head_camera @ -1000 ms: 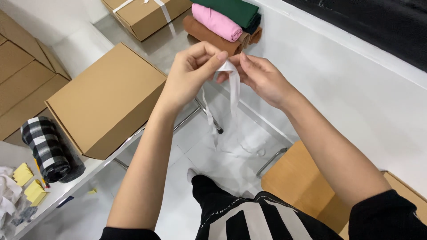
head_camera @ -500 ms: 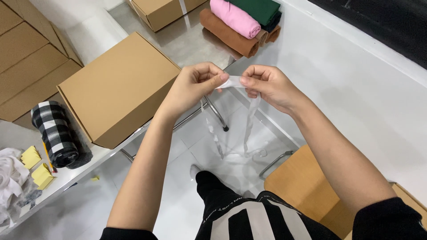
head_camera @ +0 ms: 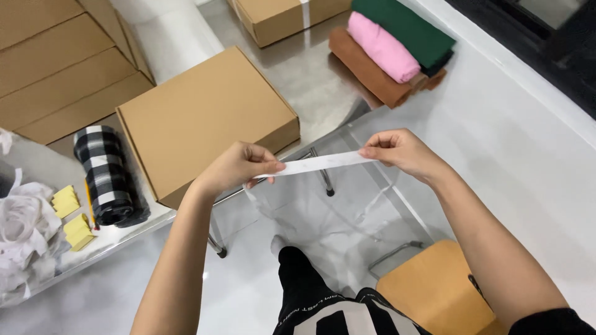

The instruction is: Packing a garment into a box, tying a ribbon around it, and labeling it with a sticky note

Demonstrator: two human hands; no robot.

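**Strip stretched between two hands**

A flat brown box (head_camera: 208, 121) lies shut on the tabletop (head_camera: 310, 68), so its contents cannot be seen. A second box (head_camera: 282, 15) sits at the far edge, taped shut as well. More flat cardboard (head_camera: 53, 68) is stacked at the far left.

The strip (head_camera: 320, 163) (thin, white, paper-like) is held in the air just off the near edge of the tabletop, running almost level between the hands. The left hand (head_camera: 239, 167) pinches its left end, thumb and fingers (head_camera: 270, 166) closed narrow on it. The right hand (head_camera: 403, 152) pinches the right end the same way, fingertips tight together.

Beside the brown box lies a checked roll (head_camera: 108, 177) in black and white, with yellow blocks (head_camera: 71, 214) and crumpled white paper (head_camera: 25, 229) near it. Rolled cloths (head_camera: 391, 53) in brown, pink and green lie at the far right of the tabletop. An orange stool (head_camera: 434, 288) stands on the floor below the right arm.
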